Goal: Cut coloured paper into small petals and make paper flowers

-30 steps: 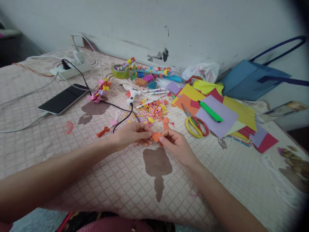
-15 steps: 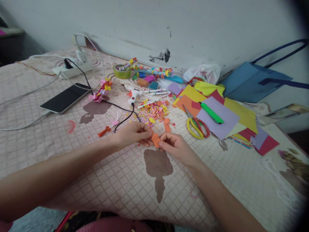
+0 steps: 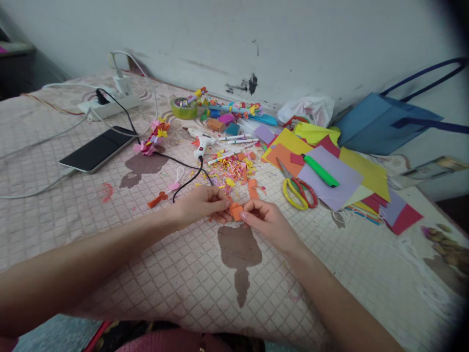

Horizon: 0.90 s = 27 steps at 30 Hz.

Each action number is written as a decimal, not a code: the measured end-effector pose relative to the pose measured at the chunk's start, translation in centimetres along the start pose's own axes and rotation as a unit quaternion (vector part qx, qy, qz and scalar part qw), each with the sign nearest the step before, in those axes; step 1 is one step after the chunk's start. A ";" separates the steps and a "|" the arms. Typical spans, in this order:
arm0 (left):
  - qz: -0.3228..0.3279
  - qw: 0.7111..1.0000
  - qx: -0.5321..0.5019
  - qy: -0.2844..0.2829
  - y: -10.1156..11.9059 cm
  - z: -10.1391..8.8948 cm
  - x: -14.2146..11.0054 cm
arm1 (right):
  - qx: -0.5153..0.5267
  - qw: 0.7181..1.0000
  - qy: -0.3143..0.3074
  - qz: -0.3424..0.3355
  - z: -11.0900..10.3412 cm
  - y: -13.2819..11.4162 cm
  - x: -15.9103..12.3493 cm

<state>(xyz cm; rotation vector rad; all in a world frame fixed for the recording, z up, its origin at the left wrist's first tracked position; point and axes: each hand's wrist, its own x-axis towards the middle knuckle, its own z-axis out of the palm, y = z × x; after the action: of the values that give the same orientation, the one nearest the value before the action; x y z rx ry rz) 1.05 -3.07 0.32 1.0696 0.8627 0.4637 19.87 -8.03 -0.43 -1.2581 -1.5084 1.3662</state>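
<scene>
A small strip of orange paper (image 3: 236, 211), creased into folds, spans the gap between my hands above the patterned cover. My left hand (image 3: 205, 204) pinches its left end between thumb and fingers. On the other end, my right hand (image 3: 264, 217) is closed, its thumb pressed near the lower edge. Just beyond the fingers lies another orange paper piece (image 3: 253, 188), beside a heap of colourful paper scraps (image 3: 234, 168). Yellow-and-red handled scissors (image 3: 298, 193) rest to the right of my hands.
A white glue gun (image 3: 201, 143) trails a black cord behind my left hand. Coloured paper sheets (image 3: 330, 176) and a green cutter (image 3: 320, 171) lie at right, near a blue bag (image 3: 390, 122). A phone (image 3: 97, 149) and a power strip (image 3: 110, 105) occupy the left.
The orange strip between my fingers looks shorter and more folded than before. Both hands stay in nearly the same place, and the view has shifted slightly.
</scene>
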 end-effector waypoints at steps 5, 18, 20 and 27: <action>0.012 1.000 0.001 -0.004 0.1 0.5 -0.2 | -0.011 1.000 0.024 -0.014 0.4 0.3 0.1; 0.072 0.997 0.015 0.000 -0.9 0.5 0.1 | -0.013 0.999 0.050 -0.008 0.9 0.3 -0.1; 0.074 0.997 0.028 0.007 -0.9 0.5 0.1 | 0.012 0.999 0.050 -0.009 0.8 0.4 0.0; 0.082 0.996 0.035 -0.001 -0.8 0.6 0.0 | 0.031 0.999 0.014 0.009 0.6 0.1 -0.2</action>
<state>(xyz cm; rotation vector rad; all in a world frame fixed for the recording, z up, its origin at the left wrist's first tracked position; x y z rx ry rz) 1.43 -3.77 -0.25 1.2111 0.7986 0.5720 19.36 -8.35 -0.65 -1.2496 -1.4282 1.3895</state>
